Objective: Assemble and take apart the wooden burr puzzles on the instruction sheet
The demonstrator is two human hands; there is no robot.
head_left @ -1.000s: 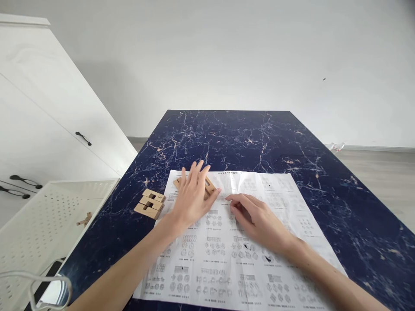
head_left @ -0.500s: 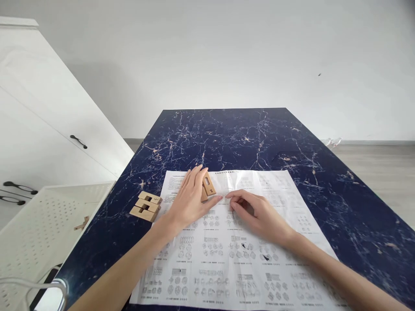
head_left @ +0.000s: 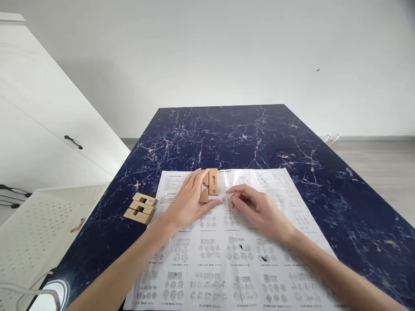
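Two light wooden puzzle blocks lie against each other on a printed paper sheet (head_left: 256,242). One is a slotted block (head_left: 213,182) marked 2; beside it is a notched block (head_left: 204,192), partly covered by my left hand (head_left: 193,196). The fingers of that hand lie along the blocks' left side, and its thumb stretches out below them without closing on them. To the right, my right hand (head_left: 256,205) rests on the sheet, fingers loosely curled, thumb and index apart, nothing visible in them. Left of the sheet sit more notched wooden blocks (head_left: 141,208), one marked 3.
The table (head_left: 220,138) has a dark blue marbled top. At the left stand a white cabinet (head_left: 42,112) and a perforated white surface (head_left: 32,224) with a small wooden piece (head_left: 78,225) on it. A white cable (head_left: 29,287) runs in the lower left corner.
The block marked 2 has turned from a tilt to nearly straight and shifted slightly right; more of the notched block beside it shows. My right hand has barely moved. The view has shifted a little.
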